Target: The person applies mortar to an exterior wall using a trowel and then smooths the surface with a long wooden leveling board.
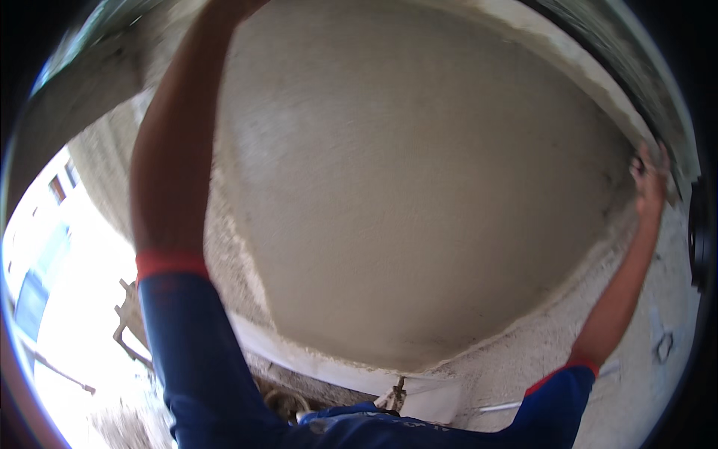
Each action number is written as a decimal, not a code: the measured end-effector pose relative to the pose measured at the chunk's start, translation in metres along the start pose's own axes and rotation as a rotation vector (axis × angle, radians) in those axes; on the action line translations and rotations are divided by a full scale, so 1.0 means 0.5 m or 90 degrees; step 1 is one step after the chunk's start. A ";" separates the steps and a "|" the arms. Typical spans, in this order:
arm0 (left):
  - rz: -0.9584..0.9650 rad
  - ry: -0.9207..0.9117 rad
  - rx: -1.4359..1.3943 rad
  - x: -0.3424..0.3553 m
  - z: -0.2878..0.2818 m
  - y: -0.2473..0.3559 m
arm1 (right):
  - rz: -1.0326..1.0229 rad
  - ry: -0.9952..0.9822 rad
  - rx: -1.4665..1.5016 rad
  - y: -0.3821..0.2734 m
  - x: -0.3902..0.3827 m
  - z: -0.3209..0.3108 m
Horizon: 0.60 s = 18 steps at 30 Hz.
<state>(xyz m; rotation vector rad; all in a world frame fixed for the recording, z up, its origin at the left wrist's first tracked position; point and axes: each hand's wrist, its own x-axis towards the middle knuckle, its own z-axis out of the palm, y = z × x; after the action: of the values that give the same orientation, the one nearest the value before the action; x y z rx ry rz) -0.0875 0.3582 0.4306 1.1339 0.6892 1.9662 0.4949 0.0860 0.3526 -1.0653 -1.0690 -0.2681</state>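
A wide patch of wet grey plaster [419, 187] covers the surface in front of me, smooth in the middle and ragged along its border. My left arm reaches up across the left side; only the wrist end of my left hand [243, 7] shows at the top edge, its fingers cut off. My right hand [652, 179] is at the far right border of the plaster, blurred, with its fingers bent around the lower end of a long dark-edged bar [609, 75]. The bar runs up along the upper right border of the plaster.
Rough unplastered wall [538, 359] borders the patch at lower right. A pale strip [299, 355] runs below it, with a coiled ring-shaped thing [283, 402] near my body. A concrete beam [82, 105] crosses upper left, above a bright opening with a metal bar [63, 374].
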 end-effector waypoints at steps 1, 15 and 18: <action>0.003 0.032 0.012 0.016 0.011 0.015 | -0.006 0.004 -0.019 0.011 0.025 -0.028; -0.128 0.084 0.050 -0.063 -0.112 -0.128 | 0.110 -0.055 -0.130 0.090 -0.059 -0.067; -0.254 -0.047 -0.086 -0.069 -0.243 -0.223 | 0.158 -0.032 -0.100 0.106 -0.181 -0.036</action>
<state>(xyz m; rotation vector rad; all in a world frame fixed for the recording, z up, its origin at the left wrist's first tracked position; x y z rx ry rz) -0.1461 0.3840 0.2748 0.9026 0.6730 1.6000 0.4938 0.0715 0.2472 -1.3395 -0.9595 -0.1281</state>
